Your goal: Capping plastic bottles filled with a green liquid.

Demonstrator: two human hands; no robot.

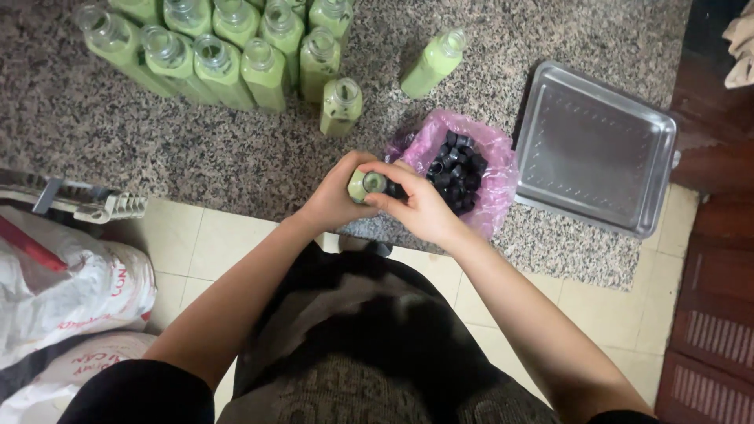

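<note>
We grip the bottle (pixel 367 185) in the left hand (pixel 336 198), fingers wrapped shut around its body to steady it, mouth up. The right hand (pixel 418 206) closes on its right side, pinching a black cap (pixel 395 190). The bottle sits between both hands, just left of the pink bag (pixel 487 169) of caps (pixel 457 168), kept near for reach. Open bottles (pixel 236 55) stand far left; a tray (pixel 594 151) lies right.

Both forearms are bare to above the elbow. Short black sleeves (pixel 141 392) show near the bottom corners. The lap is covered by dark, mottled grey-brown cloth (pixel 369 338).
</note>
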